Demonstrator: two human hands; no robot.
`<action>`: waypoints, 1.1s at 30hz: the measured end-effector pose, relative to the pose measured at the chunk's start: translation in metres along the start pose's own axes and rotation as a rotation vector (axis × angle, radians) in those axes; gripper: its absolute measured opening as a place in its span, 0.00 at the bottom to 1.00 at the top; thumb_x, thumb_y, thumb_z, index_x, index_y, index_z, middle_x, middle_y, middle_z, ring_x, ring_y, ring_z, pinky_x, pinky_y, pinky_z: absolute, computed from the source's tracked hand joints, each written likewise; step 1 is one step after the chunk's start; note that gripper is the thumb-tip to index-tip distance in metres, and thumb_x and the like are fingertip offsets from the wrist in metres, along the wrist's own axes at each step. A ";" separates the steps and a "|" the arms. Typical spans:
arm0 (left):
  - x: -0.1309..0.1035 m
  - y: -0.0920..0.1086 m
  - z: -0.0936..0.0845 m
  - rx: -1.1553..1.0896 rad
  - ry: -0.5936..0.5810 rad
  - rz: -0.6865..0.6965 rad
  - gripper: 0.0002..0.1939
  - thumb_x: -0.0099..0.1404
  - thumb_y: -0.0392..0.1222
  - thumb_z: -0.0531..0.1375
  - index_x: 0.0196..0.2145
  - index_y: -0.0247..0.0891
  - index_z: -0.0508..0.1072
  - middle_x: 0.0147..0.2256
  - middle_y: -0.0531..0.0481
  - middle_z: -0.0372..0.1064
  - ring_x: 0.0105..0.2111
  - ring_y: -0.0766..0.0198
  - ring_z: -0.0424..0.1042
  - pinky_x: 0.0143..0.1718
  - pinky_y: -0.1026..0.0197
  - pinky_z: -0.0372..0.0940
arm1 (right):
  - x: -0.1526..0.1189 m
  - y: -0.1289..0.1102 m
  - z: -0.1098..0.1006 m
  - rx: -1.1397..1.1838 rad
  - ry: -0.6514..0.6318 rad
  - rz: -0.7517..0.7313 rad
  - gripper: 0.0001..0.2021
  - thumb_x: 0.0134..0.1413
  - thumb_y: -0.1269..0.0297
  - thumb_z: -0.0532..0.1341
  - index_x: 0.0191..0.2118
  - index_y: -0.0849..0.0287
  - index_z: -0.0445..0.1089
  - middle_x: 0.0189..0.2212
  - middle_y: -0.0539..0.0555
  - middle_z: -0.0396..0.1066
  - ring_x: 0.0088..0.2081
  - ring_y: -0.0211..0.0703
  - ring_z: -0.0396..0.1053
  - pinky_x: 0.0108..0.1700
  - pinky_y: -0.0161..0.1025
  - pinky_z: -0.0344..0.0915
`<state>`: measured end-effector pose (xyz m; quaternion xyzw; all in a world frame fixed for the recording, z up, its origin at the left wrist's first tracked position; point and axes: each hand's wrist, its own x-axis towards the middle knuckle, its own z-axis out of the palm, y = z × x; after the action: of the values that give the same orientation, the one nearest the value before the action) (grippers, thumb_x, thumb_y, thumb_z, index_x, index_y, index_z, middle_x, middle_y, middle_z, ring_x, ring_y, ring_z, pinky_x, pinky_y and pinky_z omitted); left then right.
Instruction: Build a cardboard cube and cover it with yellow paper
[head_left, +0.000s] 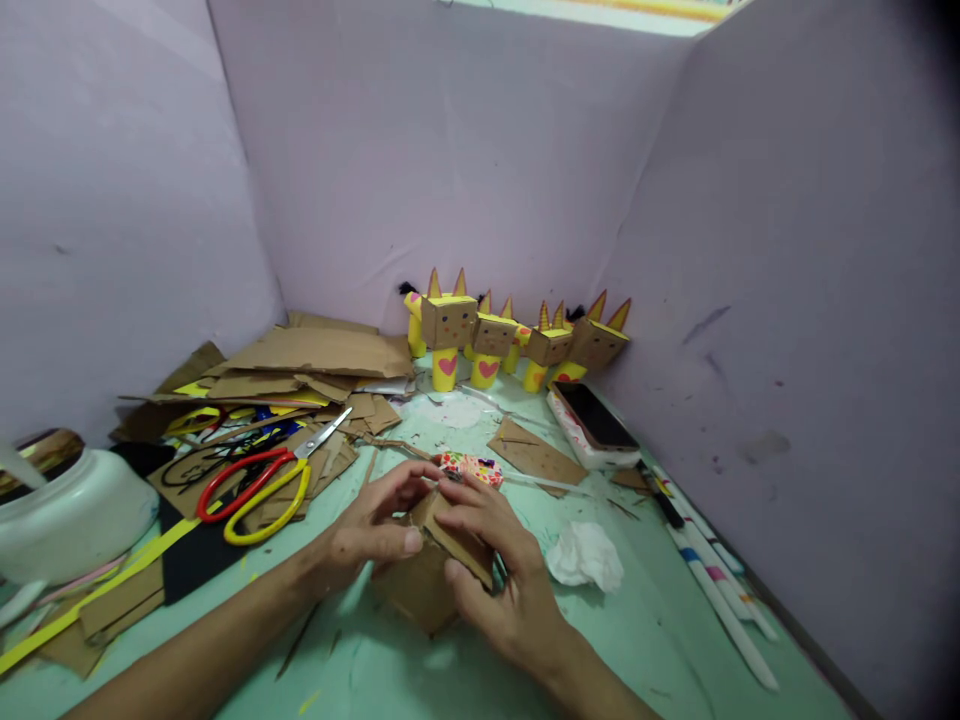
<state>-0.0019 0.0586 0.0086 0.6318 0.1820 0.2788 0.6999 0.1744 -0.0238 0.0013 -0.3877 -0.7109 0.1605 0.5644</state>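
A small brown cardboard box is between my two hands, low in the middle of the view. My left hand rests at its left side, fingers curved over the far edge and thumb near the top edge. My right hand grips the right side, with fingers over a raised cardboard flap and the thumb on the near side. Just beyond the fingers lies a colourful patterned item. Crumpled white tissue sits to the right of my right hand.
Scissors with red and yellow handles lie left on cardboard scraps. Cardboard sheets are stacked behind. Several yellow horned cardboard figures stand at the back. A phone and markers lie right; a white pot stands left.
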 end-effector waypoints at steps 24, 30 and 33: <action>-0.010 -0.005 0.024 0.322 0.221 0.258 0.28 0.57 0.49 0.61 0.54 0.39 0.62 0.51 0.41 0.67 0.51 0.47 0.66 0.50 0.52 0.61 | -0.009 0.004 0.009 0.020 0.095 -0.027 0.15 0.51 0.74 0.60 0.43 0.48 0.65 0.50 0.54 0.64 0.54 0.50 0.63 0.53 0.52 0.64; -0.013 -0.012 0.031 0.330 0.326 0.271 0.27 0.57 0.51 0.60 0.51 0.40 0.61 0.48 0.43 0.66 0.48 0.48 0.66 0.49 0.54 0.61 | -0.013 0.004 0.012 0.032 0.114 -0.026 0.14 0.53 0.72 0.60 0.43 0.47 0.65 0.49 0.54 0.64 0.55 0.51 0.62 0.53 0.53 0.64; -0.013 -0.017 0.031 0.315 0.337 0.271 0.27 0.56 0.53 0.60 0.50 0.41 0.61 0.47 0.44 0.66 0.47 0.49 0.66 0.47 0.54 0.61 | -0.013 0.003 0.012 0.011 0.118 -0.062 0.15 0.53 0.73 0.59 0.44 0.47 0.65 0.49 0.54 0.64 0.55 0.51 0.61 0.55 0.54 0.62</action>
<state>0.0099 0.0256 -0.0056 0.6962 0.2511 0.4394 0.5091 0.1656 -0.0291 -0.0137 -0.3711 -0.6872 0.1240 0.6121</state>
